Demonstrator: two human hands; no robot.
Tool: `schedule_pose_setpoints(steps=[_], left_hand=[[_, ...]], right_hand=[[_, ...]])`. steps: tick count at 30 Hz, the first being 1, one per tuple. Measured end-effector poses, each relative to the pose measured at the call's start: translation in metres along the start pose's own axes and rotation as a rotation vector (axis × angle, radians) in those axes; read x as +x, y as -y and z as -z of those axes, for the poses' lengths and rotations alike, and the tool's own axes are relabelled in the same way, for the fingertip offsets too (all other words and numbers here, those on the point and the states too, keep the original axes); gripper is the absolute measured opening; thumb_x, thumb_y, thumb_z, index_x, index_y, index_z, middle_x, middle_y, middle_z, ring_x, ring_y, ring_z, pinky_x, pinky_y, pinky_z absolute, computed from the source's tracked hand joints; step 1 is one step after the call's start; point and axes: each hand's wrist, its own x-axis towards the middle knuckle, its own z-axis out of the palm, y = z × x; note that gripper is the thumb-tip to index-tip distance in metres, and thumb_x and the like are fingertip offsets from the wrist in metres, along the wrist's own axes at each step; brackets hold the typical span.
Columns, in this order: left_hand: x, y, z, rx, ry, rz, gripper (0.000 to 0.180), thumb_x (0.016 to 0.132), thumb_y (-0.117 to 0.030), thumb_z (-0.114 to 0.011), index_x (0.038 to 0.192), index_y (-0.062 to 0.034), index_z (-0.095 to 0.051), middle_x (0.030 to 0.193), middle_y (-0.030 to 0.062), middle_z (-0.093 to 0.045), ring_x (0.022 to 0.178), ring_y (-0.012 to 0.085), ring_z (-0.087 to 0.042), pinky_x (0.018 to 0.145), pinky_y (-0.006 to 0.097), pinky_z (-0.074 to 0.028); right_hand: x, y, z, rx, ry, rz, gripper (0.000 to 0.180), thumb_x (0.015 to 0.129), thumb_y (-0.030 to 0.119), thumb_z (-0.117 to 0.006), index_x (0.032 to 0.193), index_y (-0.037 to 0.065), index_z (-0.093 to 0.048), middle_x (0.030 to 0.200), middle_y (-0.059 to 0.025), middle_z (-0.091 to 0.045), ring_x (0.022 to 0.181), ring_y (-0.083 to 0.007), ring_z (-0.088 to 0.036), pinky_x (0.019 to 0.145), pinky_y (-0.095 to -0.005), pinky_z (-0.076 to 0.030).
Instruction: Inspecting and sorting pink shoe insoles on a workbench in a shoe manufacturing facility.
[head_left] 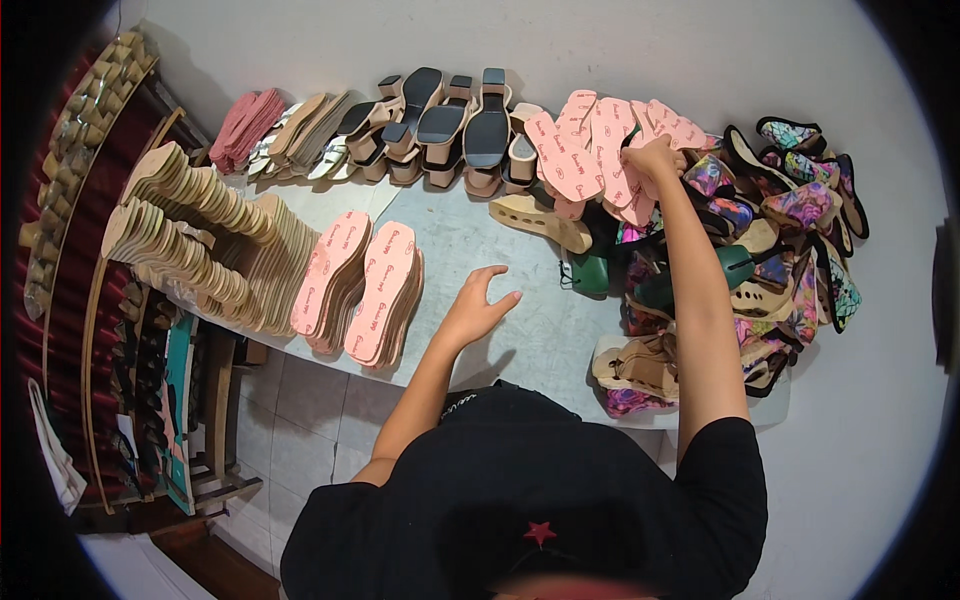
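Note:
My right hand (657, 159) reaches to the far side of the table, fingers curled on a pink insole (612, 135) in a loose, fanned heap of printed insoles. Over the middle of the table hovers my left hand (478, 308), empty, with thumb and fingers apart. To its left stand two neat stacks of pink-topped insoles (383, 275), their layered edges showing. Just below the fanned heap lies a beige shoe sole (541, 221) with holes along its side. Near it are green shoe lasts (590, 273), partly covered by other pieces.
Floral and black shoe parts (800, 205) crowd the table's right side beside my right forearm. Black-soled heeled sandals (487, 130) line the back, near darker pink insoles (247, 130). Tall rows of beige insoles (210, 195) fill the left. A wooden rack (200, 400) stands beyond the table's left edge.

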Motion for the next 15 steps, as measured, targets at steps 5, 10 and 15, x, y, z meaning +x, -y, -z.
schedule_pose_setpoints(steps=[5, 10, 15], left_hand=[[-0.006, 0.005, 0.001, -0.021, 0.014, 0.023, 0.055, 0.08, -0.035, -0.061, 0.121, -0.0023, -0.047, 0.124, 0.021, -0.045, 0.116, 0.0355, -0.042, 0.095, 0.042, -0.036], [-0.009, 0.005, 0.003, -0.083, 0.034, 0.045, 0.055, 0.081, -0.035, -0.06, 0.122, -0.0012, -0.045, 0.124, 0.0222, -0.046, 0.116, 0.0368, -0.044, 0.094, 0.042, -0.038], [-0.009, 0.011, 0.002, -0.09, 0.005, 0.04, 0.056, 0.079, -0.037, -0.061, 0.119, -0.0002, -0.048, 0.119, 0.021, -0.05, 0.106, 0.0319, -0.051, 0.089, 0.038, -0.041]], right_hand=[[0.004, -0.011, 0.01, -0.012, 0.066, 0.175, 0.084, 0.062, 0.029, -0.067, 0.128, -0.004, -0.027, 0.125, -0.0403, -0.027, 0.117, -0.0501, -0.031, 0.098, -0.0468, -0.031], [-0.014, -0.012, 0.019, 0.061, -0.111, 0.3, 0.077, 0.065, 0.023, -0.065, 0.127, -0.005, -0.029, 0.118, -0.0432, -0.03, 0.113, -0.0532, -0.034, 0.097, -0.0486, -0.033], [-0.042, -0.008, 0.035, 0.14, -0.229, 0.47, 0.068, 0.067, 0.02, -0.066, 0.119, -0.007, -0.032, 0.115, -0.0371, -0.032, 0.109, -0.05, -0.037, 0.093, -0.0483, -0.036]])
